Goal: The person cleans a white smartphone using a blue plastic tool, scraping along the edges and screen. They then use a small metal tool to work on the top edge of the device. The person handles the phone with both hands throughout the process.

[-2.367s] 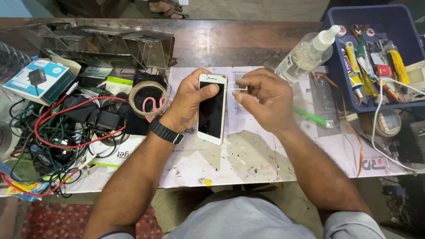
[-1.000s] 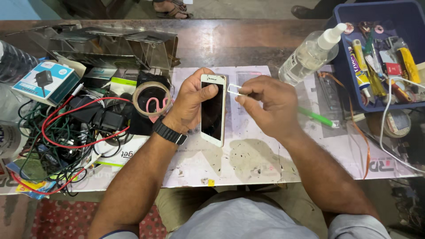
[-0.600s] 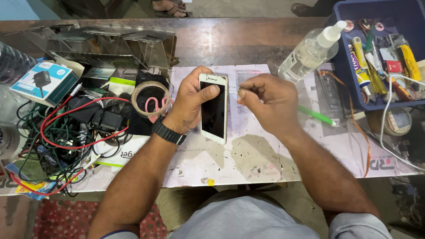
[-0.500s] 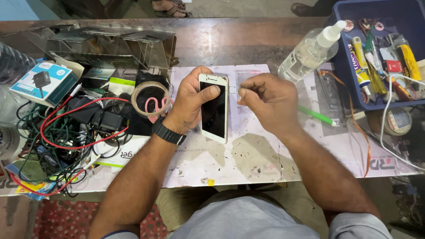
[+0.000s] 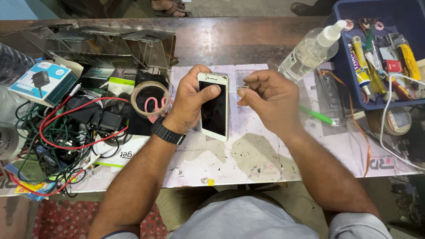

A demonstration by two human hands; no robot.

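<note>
Smartphone (image 5: 213,107), white with a dark screen, stands tilted above the stained paper mat (image 5: 248,150) near the middle of the table, gripped along its left edge by the left hand (image 5: 191,102), whose thumb lies across the glass. Just right of the phone's upper right edge, the right hand (image 5: 268,98) pinches a thin metal pin (image 5: 234,90) between thumb and forefinger, its tip touching the phone's side. A tape roll (image 5: 149,98) sits left; a clear spray bottle (image 5: 310,51) lies far right.
</note>
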